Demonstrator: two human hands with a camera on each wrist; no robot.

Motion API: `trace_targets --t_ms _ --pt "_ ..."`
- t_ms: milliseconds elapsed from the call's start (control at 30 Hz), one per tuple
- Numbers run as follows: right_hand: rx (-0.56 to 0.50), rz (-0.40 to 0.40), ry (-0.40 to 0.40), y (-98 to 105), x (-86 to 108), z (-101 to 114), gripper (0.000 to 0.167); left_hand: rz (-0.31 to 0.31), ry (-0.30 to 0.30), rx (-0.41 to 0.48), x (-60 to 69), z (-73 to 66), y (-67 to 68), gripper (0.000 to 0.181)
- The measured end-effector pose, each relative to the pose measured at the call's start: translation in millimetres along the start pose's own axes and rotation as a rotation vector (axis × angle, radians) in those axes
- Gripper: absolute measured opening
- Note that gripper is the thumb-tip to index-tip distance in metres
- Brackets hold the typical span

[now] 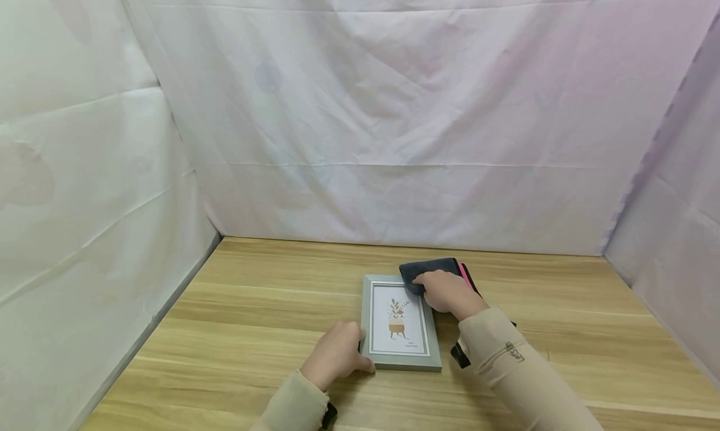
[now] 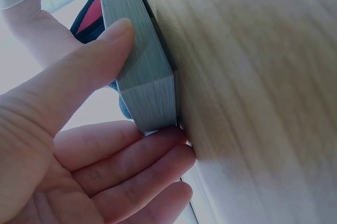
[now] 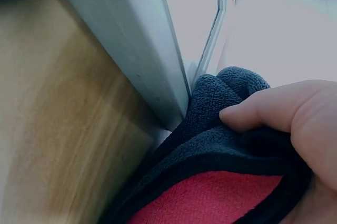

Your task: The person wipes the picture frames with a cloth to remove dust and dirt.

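A grey picture frame (image 1: 400, 362) with a potted-plant print lies flat on the table. My left hand (image 1: 335, 355) grips its near left corner; in the left wrist view the thumb (image 2: 117, 32) presses one side edge and the fingers (image 2: 131, 166) touch around the corner. Over the frame's far right corner, my right hand (image 1: 448, 292) holds a folded dark grey cloth (image 1: 430, 267) against the surface. The right wrist view shows the thumb (image 3: 253, 111) on the bunched cloth, whose pink-red side (image 3: 210, 197) is exposed. The right fingers are mostly hidden there.
The frame and hands are on a wood-grain table (image 1: 253, 306). White fabric (image 1: 394, 137) hangs behind the table's far edge, with more at the left (image 1: 84, 200) and right sides. Dark bands are on both wrists.
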State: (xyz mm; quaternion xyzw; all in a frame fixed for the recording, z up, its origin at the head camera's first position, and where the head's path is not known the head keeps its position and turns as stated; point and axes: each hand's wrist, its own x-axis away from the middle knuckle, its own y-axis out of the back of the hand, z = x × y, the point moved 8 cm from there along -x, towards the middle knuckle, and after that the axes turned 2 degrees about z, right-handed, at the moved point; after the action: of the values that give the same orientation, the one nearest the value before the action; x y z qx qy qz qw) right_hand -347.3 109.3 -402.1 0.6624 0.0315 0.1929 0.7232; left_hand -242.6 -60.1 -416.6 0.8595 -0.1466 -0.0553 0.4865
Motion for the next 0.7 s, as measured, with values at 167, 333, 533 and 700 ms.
trace_targets --t_ms 167,333,533,700 --pt "-0.015 -0.016 0.025 0.8 1.9 1.6 0.038 0.001 0.01 0.009 0.2 0.7 0.8 0.034" --pt "-0.019 -0.02 0.036 -0.8 2.6 0.9 0.039 0.007 0.023 0.025 -0.1 1.9 -0.2 0.034" --pt "-0.018 -0.022 0.049 -5.0 3.5 -0.2 0.039 0.019 0.032 0.046 -0.6 3.4 -2.8 0.034" --pt "-0.017 -0.027 0.058 -6.2 5.6 0.0 0.04 0.017 0.03 0.045 -0.7 3.3 -3.3 0.035"
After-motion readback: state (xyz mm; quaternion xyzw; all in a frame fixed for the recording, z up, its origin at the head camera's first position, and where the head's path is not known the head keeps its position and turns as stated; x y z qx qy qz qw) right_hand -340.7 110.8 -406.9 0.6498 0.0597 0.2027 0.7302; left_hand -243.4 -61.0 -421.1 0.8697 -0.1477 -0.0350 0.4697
